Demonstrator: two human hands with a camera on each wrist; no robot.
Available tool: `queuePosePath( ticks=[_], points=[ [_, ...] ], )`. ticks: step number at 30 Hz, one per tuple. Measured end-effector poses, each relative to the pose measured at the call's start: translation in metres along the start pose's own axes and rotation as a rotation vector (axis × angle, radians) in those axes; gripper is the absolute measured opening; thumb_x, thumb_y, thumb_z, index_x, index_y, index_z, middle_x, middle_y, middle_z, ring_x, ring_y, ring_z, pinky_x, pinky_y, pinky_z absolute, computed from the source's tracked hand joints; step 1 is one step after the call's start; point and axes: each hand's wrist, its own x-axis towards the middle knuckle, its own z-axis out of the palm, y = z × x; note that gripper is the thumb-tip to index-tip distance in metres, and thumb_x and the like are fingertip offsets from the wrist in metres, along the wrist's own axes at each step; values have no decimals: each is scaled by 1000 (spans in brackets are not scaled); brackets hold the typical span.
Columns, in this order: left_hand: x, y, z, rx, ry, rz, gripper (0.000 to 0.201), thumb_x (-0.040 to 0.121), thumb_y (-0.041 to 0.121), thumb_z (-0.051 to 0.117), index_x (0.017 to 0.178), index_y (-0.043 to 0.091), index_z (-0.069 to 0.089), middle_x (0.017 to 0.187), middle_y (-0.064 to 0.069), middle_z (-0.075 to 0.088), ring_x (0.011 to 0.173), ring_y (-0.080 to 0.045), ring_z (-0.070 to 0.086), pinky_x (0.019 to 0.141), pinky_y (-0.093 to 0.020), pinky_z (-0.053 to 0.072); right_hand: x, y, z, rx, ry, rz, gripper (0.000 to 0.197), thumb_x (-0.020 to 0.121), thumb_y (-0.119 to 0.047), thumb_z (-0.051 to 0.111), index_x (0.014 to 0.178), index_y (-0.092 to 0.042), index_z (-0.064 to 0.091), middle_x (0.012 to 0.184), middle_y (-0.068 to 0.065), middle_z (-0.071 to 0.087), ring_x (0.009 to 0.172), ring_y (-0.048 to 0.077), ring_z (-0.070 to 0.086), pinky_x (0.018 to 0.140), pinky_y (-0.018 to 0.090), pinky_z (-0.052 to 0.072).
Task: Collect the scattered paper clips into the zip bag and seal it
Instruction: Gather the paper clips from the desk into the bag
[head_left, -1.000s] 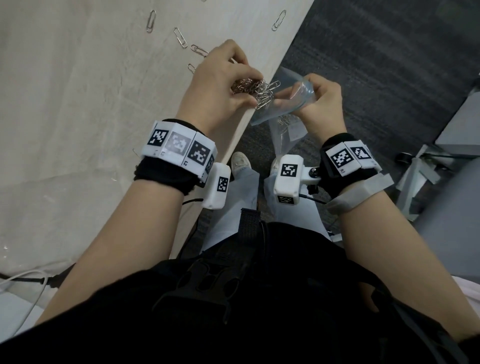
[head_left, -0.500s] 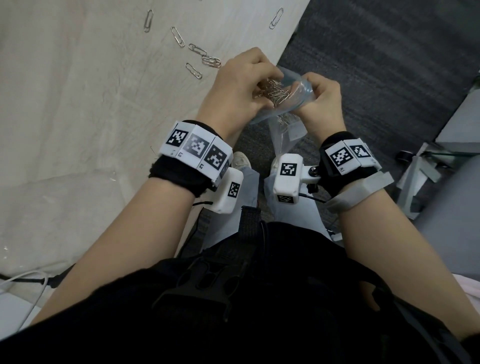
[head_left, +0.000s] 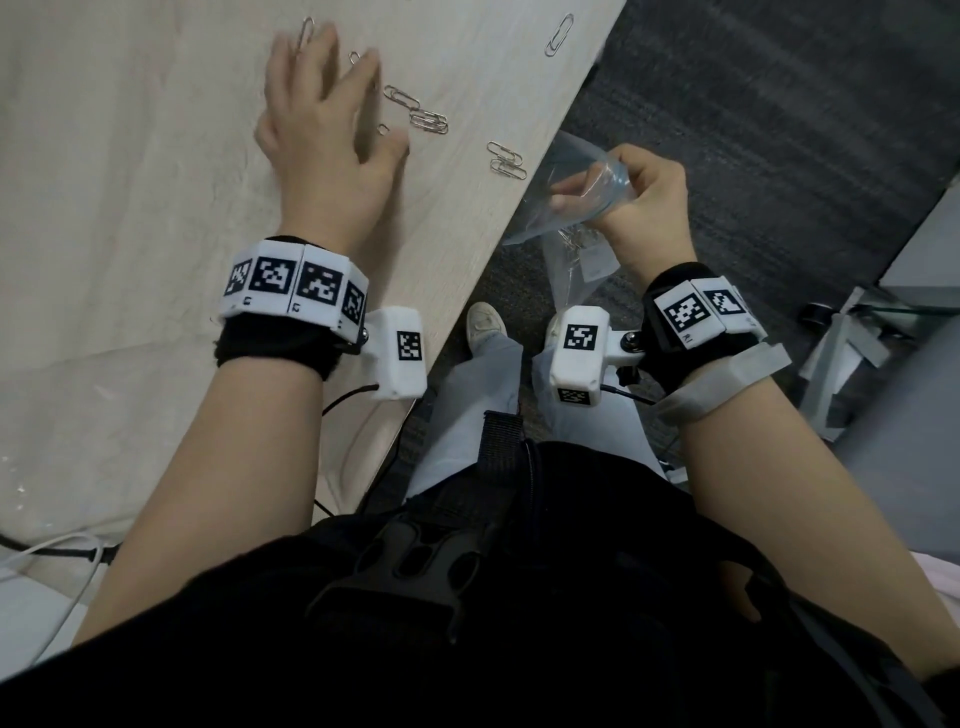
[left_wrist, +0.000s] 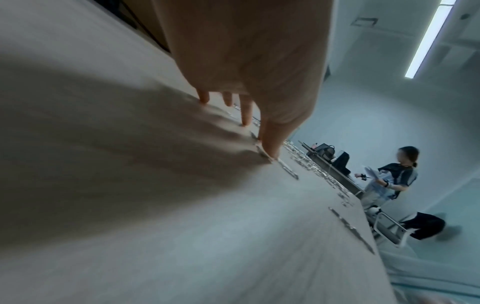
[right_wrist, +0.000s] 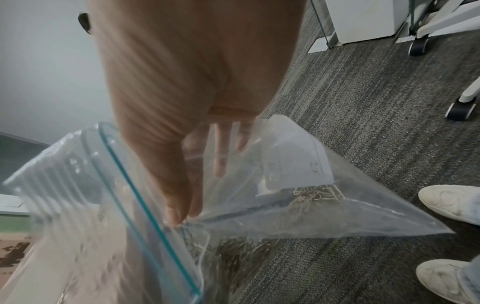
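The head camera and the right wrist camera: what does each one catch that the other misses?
Only the head view shows the left hand spread open over the table, with loose paper clips near its edge. Only the right wrist view shows the bag's teal zip strip, unsealed, and a white label readable as a patch. Both show the right hand gripping the zip bag over the carpet, clips already inside.
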Motion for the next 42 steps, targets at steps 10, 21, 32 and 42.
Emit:
queuePosePath(
  ticks=[10, 21, 32, 42],
  points=[
    [-4, 19, 13, -229, 39, 151, 26, 79, 25, 66, 102, 14, 69, 108, -7, 60, 99, -14, 44, 84, -4, 32, -1, -3, 2, -11, -2, 10, 28, 67, -5, 81, 61, -22, 61, 86, 27, 68, 75, 19, 62, 66, 21, 52],
    [0, 20, -7, -298, -192, 131, 62, 63, 30, 83, 119, 22, 58, 120, 7, 38, 92, -9, 45, 73, -11, 44, 1, 0, 1, -21, 17, 8, 36, 66, -6, 81, 52, -36, 67, 90, 29, 70, 81, 25, 66, 72, 30, 53],
    [10, 50, 11, -252, -217, 187, 25, 70, 15, 78, 94, 13, 69, 102, -4, 59, 71, -3, 52, 68, -7, 44, 2, 2, 1, -7, 8, 16, 36, 66, -4, 82, 50, -29, 63, 77, 14, 68, 76, 20, 64, 67, 21, 53],
    [5, 67, 26, -218, -258, 303, 13, 75, 10, 70, 88, 11, 71, 97, -8, 61, 75, -12, 54, 69, -26, 46, 0, -2, 0, -15, 11, 22, 27, 65, -6, 80, 59, -24, 61, 60, -13, 63, 60, 1, 55, 57, 17, 45]
  ],
)
